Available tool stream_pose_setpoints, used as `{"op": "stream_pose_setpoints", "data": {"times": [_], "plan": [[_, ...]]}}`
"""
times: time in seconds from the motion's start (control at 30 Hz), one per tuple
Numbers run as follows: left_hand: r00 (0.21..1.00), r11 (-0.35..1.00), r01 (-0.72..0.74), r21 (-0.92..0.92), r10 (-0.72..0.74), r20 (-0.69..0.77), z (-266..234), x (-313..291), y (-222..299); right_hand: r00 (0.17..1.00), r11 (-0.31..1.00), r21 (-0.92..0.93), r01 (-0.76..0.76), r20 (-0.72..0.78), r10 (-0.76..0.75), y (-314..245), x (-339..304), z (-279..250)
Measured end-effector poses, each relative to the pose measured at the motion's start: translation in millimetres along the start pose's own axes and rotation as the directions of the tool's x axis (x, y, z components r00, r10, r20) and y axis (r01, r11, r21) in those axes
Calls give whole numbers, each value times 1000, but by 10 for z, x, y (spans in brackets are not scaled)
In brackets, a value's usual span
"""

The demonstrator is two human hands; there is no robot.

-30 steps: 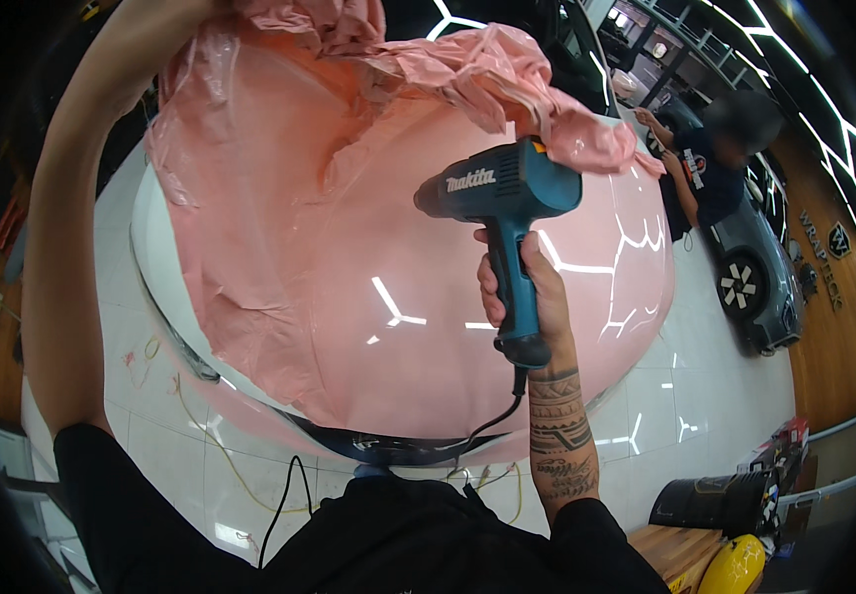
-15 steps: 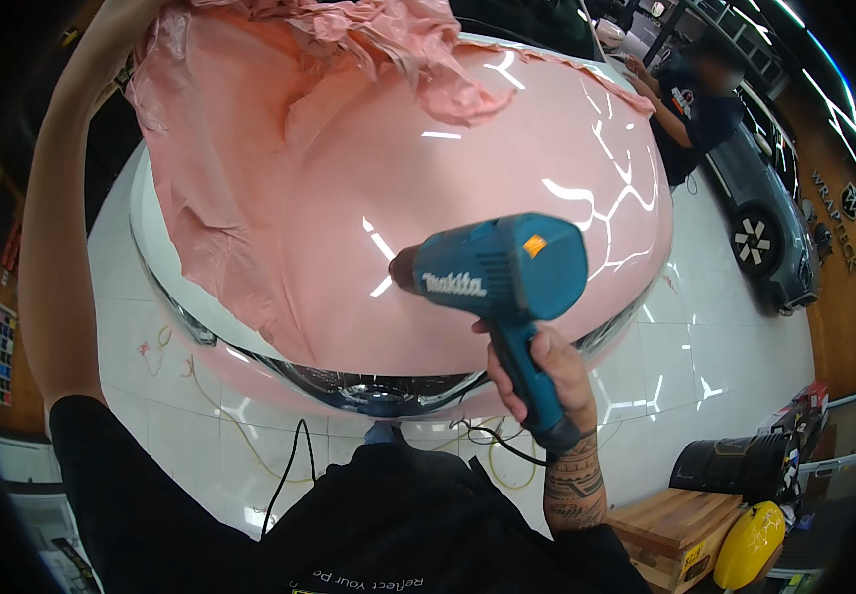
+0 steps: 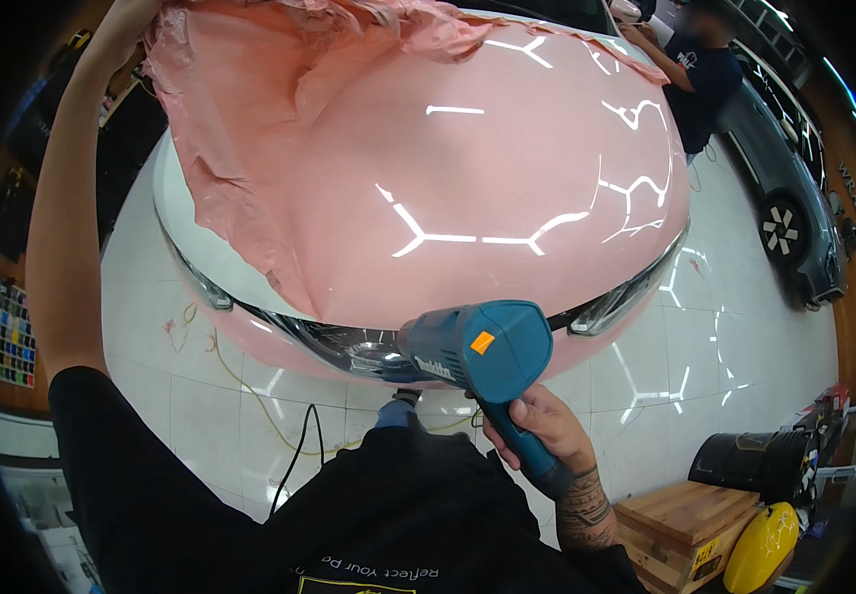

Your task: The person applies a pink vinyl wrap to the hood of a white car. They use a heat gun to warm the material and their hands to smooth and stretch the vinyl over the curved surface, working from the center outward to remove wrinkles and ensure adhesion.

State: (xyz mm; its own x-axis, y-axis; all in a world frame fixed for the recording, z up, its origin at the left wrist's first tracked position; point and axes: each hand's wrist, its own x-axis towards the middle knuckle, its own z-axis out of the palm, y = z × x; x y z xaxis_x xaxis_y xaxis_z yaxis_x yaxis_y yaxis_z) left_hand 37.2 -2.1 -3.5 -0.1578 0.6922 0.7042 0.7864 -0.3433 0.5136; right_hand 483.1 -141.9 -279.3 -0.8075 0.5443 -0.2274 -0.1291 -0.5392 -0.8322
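Note:
A glossy pink vinyl film [image 3: 388,148] covers most of a white car hood [image 3: 212,228]. At the left its loose part is lifted and bunched in creases, with white paint bare along the hood's edge. My left hand [image 3: 138,22] is raised at the top left, closed on the film's upper corner; the picture's edge cuts off most of its fingers. Below the hood's front edge, my right hand [image 3: 544,424] grips the handle of a teal heat gun [image 3: 492,356]. The gun's nozzle points left, in front of the headlight [image 3: 363,354].
A co-worker [image 3: 700,69] stands at the hood's far right corner. Beyond is a grey car [image 3: 784,188]. A wooden box [image 3: 680,525], a yellow rounded object [image 3: 759,549] and a black case [image 3: 750,465] sit at the lower right. Cords [image 3: 299,450] lie on the tiled floor.
The heat gun in my right hand has come down and back toward me, from over the hood to its front edge. The bunched film at the top has shifted up and left.

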Motion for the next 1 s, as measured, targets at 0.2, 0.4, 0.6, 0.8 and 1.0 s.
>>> {"op": "stream_pose_setpoints", "data": {"times": [0.2,0.4,0.6,0.8,1.0], "plan": [[997,996,75,-44,-76,-30,-81,67,-47,998,999,-46,27,50,-25,-294,669,85],[996,995,-87,54,87,12,-61,153,-154,988,993,-16,120,97,-118,-681,1574,163],[996,992,-84,95,80,47,-220,221,-222,978,982,-31,185,108,-180,-1013,2284,311],[971,964,-236,122,237,0,-129,117,-160,956,956,-19,292,40,-291,-1137,2629,349],[963,961,-271,61,270,18,-123,114,-235,975,975,-4,222,29,-222,-1107,2267,239]]}}
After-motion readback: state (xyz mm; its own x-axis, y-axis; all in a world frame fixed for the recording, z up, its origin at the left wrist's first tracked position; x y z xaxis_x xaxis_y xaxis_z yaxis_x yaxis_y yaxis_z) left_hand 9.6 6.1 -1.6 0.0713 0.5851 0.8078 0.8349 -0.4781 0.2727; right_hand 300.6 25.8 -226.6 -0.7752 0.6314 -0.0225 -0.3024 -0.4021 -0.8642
